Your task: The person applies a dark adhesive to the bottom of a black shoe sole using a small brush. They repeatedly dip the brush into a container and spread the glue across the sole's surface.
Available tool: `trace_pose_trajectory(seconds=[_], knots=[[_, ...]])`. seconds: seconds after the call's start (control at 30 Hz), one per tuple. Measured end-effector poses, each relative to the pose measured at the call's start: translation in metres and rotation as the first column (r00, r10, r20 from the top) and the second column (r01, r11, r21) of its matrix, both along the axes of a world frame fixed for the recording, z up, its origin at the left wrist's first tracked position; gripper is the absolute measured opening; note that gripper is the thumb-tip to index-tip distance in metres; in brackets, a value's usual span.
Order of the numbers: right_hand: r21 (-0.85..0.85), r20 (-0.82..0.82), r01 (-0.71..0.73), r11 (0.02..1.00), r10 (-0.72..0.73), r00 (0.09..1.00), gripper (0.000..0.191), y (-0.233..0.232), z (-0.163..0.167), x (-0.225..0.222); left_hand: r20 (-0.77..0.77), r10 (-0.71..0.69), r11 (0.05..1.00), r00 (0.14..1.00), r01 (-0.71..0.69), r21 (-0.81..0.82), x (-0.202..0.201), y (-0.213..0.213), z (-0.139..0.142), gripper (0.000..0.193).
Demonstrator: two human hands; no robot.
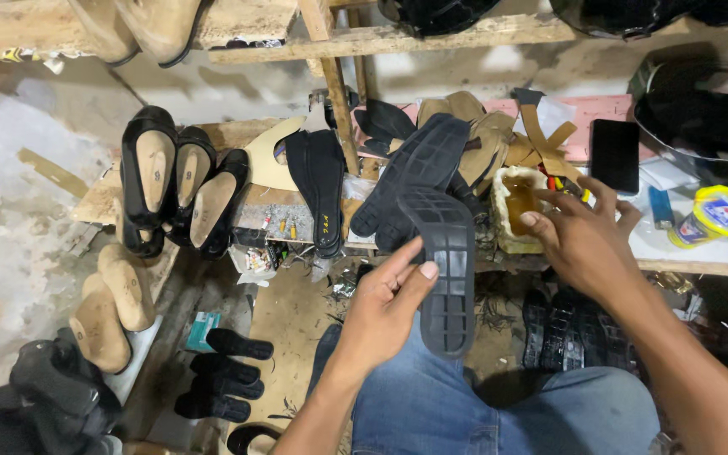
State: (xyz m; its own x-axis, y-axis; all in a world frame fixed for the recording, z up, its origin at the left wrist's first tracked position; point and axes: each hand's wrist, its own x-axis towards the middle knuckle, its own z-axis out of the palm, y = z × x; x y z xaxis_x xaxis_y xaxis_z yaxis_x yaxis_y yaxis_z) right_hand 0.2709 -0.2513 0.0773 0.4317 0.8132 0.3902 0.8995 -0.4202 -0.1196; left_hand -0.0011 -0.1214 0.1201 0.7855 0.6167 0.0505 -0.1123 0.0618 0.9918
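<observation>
My left hand (385, 307) holds a black rubber shoe sole (446, 270) upright by its edge, tread side toward me, above my jeans-clad lap. My right hand (579, 236) hovers with fingers spread just right of a crusted pot of amber glue (520, 202) on the workbench, touching nothing I can see. More black soles (410, 177) lie stacked on the bench just behind the held one.
Black shoes on lasts (174, 190) stand at the bench's left, with black insoles (318, 185) beside them. A dark phone (615, 154), a yellow-lidded tin (718, 215) and tan leather pieces (486, 139) lie at right. Bare lasts (115, 303) and black heels (229, 375) lie below left.
</observation>
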Motion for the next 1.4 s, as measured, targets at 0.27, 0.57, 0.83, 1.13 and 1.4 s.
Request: trace_pose_trajectory(seconds=[0.27, 0.57, 0.83, 1.13, 1.4], knots=[[0.098, -0.112, -0.020, 0.995, 0.031, 0.993, 0.043, -0.013, 0.014, -0.014, -0.021, -0.026, 0.999, 0.999, 0.026, 0.030, -0.006, -0.012, 0.018, 0.059], [0.394, -0.628, -0.242, 0.887, 0.452, 0.633, 0.048, -0.040, 0.058, -0.062, -0.023, -0.028, 0.982, 0.999, 0.023, -0.186, 0.010, -0.012, 0.002, 0.054], [0.340, 0.050, -0.468, 0.815, 0.482, 0.875, 0.058, -0.047, 0.063, -0.103, -0.074, 0.019, 0.998, 0.997, -0.024, -0.065, 0.008, -0.016, 0.003, 0.053], [0.422, 0.146, -0.541, 0.728, 0.534, 0.833, 0.067, -0.053, 0.048, -0.109, -0.066, 0.037, 0.993, 0.997, -0.044, -0.112, 0.014, -0.018, 0.008, 0.059], [0.407, -0.034, -0.354, 0.842, 0.402, 0.915, 0.066, -0.043, 0.053, -0.108, 0.050, -0.034, 0.941, 0.998, 0.049, -0.334, 0.011, -0.027, 0.024, 0.076]])
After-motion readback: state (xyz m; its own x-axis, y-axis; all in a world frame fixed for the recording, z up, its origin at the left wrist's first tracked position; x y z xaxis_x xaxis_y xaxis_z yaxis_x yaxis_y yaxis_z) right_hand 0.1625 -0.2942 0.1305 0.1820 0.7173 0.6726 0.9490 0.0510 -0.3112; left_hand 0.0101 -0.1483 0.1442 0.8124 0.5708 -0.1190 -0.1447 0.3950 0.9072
